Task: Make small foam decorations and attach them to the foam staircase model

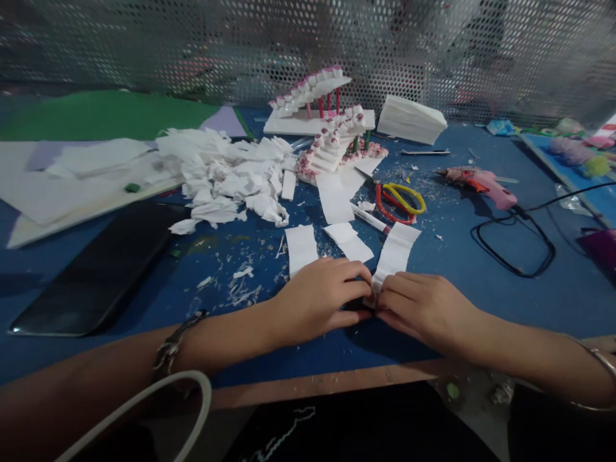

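A white paper strip [395,255] is pinched by both the left hand [321,296] and the right hand [423,307]. Both grips are closed on its near end. Scissors [400,201] lie just beyond the strip.

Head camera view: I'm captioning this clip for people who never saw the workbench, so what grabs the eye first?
First, the two hands meeting at the near table edge: the left hand and right hand pinch the lower end of a white paper strip. Behind them, mid-table, lies a heap of crumpled white paper, with a white staircase model by the perforated screen.
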Motion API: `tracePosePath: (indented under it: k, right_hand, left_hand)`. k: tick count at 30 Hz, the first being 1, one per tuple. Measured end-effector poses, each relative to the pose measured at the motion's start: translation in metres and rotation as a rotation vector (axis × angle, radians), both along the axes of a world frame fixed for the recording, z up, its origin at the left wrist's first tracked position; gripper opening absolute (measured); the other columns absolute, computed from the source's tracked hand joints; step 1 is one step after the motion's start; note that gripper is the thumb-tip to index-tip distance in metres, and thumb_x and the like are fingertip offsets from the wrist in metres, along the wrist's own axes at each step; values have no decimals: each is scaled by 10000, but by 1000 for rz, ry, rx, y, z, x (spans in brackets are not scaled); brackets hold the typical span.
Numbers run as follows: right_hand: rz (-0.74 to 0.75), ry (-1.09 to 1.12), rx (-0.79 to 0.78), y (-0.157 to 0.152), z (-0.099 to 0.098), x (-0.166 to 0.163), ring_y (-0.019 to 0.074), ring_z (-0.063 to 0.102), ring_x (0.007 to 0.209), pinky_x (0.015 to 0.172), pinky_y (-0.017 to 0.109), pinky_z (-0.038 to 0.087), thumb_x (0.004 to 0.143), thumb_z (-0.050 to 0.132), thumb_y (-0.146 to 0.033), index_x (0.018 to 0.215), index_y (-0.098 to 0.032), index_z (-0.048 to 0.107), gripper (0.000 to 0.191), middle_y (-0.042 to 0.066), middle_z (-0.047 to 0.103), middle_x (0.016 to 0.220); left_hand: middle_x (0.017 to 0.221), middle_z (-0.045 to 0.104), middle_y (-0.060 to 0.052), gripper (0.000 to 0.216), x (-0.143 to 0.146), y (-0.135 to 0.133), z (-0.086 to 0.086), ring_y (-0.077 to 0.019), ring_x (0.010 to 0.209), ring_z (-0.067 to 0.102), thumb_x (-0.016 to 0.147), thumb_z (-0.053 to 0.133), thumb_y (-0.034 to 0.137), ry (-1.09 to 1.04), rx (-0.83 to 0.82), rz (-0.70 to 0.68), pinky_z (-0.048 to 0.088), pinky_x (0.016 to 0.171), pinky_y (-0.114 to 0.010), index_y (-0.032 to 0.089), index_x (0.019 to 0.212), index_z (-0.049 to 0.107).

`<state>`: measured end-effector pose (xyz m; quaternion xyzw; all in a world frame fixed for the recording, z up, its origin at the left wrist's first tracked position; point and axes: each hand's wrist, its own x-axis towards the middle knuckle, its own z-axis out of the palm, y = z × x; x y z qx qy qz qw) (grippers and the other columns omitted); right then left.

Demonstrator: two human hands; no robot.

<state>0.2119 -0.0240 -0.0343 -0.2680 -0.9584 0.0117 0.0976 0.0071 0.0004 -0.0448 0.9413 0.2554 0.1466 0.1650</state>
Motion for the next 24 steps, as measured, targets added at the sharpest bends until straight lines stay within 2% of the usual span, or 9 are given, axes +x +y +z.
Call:
tracePosePath:
  k: [4,8,12,16,19,24]
  right_hand:
    - [87,-27,102,1,3,3,147,522,669,578,273,405,889,424,-166,832,-129,571,162,35,583,768]
    - [155,-14,95,3,4,6,135,506,682,579,262,390,901,408,-176,790,-140,564,195,27,578,762]
    - [128,-4,48,2,0,10,123,485,672,592,246,399,912,383,-194,799,-139,557,214,23,558,740]
    - [79,37,-15,-1,-2,10,130,483,663,593,255,412,894,405,-211,800,-141,557,192,27,548,734]
    - [30,70,-137,-1,-2,9,132,498,697,623,255,426,870,436,-197,805,-139,566,156,38,557,777]
    - [-70,114,-366,2,0,10,134,518,784,684,256,431,866,460,-212,843,-151,580,137,48,555,849]
  left_hand:
    - [1015,590,-36,121,1,-2,-1,-180,853,570,822,560,286,7,31,32,391,697,-293,170,828,593]
    - [984,609,-23,89,2,-3,-2,-173,817,568,839,526,236,4,104,-15,367,669,-298,186,834,598]
    - [886,631,-16,144,5,-5,0,-171,775,555,872,473,243,42,188,-74,344,678,-314,189,825,599]
    - [809,625,-3,186,7,-8,2,-161,726,540,880,469,270,44,232,-60,320,675,-319,183,778,598]
    - [806,622,3,138,9,-10,1,-155,737,544,864,493,229,37,186,-35,311,705,-322,175,791,597]
    - [850,612,31,81,13,-10,2,-130,786,563,823,546,218,-44,-57,72,305,737,-304,191,766,597]
